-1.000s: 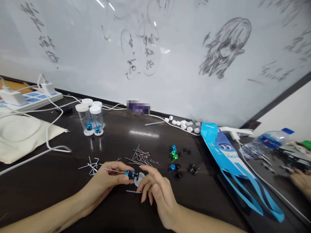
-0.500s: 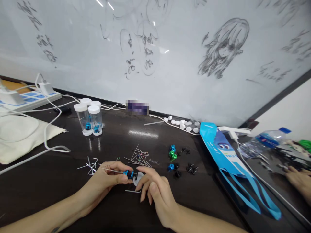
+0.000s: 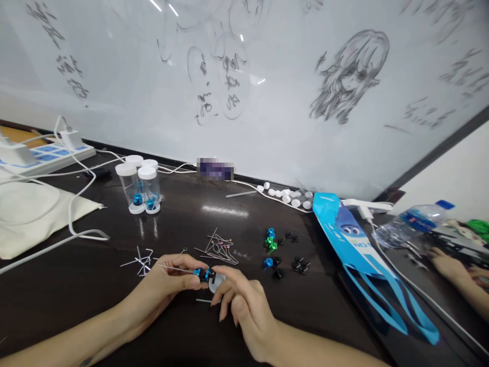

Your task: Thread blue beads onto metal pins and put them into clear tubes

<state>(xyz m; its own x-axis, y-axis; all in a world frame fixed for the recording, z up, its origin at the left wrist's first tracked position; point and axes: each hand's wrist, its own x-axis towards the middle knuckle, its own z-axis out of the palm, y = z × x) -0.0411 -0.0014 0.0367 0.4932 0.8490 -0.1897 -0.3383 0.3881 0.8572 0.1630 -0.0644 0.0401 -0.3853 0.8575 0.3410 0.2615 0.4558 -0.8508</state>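
Note:
My left hand is closed, pinching a small blue metal part between thumb and fingers. A thin metal pin sticks out of the part towards the left. At its other end is a black knob-like piece, which the index fingertip of my right hand touches. The other fingers of my right hand are loosely bent and apart, with nothing visible in them. A whitish translucent round piece shows just beneath, partly hidden by the fingers. One L-shaped hex key lies under my right fingers, partly covered.
Several hex keys and metal pins lie beyond my hands. Blue-green parts and black screws sit right. Clear tubes stand back left. A blue bag lies right, near another person's hand.
My right index finger has moved slightly left, onto the black end of the blue part. My left hand keeps its hold. The other person's hand has moved left.

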